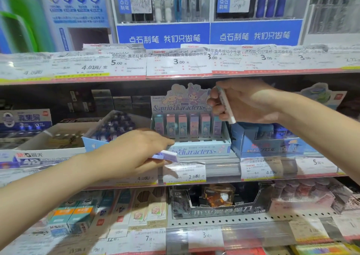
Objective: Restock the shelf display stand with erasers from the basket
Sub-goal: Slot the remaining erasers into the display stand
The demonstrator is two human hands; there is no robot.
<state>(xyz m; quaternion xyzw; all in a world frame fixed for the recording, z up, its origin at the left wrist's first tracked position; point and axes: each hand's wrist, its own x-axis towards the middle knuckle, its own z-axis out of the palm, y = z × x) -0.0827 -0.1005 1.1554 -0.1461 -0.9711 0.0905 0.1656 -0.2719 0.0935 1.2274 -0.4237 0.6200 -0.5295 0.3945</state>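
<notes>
Stationery shelf, frame centre: the Sanrio display stand holds upright erasers. Left hand fingers pinch a lilac eraser (lower front); right hand grips another eraser above.

- The left hand covers most of the purple eraser — only one end pokes out past the fingers, and it's smeared by motion blur.
- The right hand hides the far side of the pale eraser; just a thin edge shows.
- The display stand has its front-left corner behind the left hand, so the lettering there starts mid-word.
- The lower part of the back row of erasers is hidden by the stand's dividers, and the print is too soft to read.
- Both forearms run off the picture's edges.
- The price tags have small print too fuzzy to read.
</notes>
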